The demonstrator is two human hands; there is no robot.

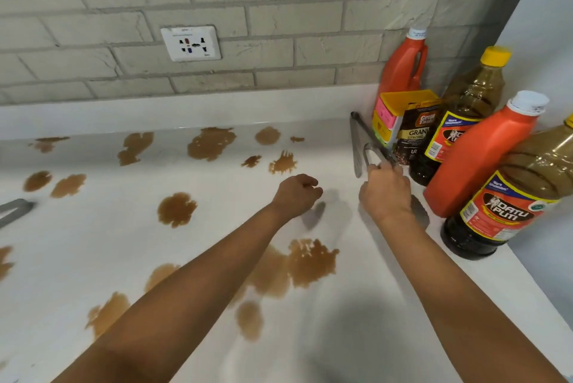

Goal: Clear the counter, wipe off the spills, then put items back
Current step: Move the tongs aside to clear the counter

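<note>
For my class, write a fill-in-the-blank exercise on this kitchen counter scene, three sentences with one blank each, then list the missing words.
1. The right hand grips the metal ____ near the bottles.
2. The white counter is dotted with spills of ____ colour.
3. The nearest dark bottle has a label reading DATU ____.

Missing words: tongs; brown; PUTI

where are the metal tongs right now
In the head view the metal tongs lie on the white counter at the far right, just left of the coffee pouch and bottles, with the right hand gripping their near end.
</note>
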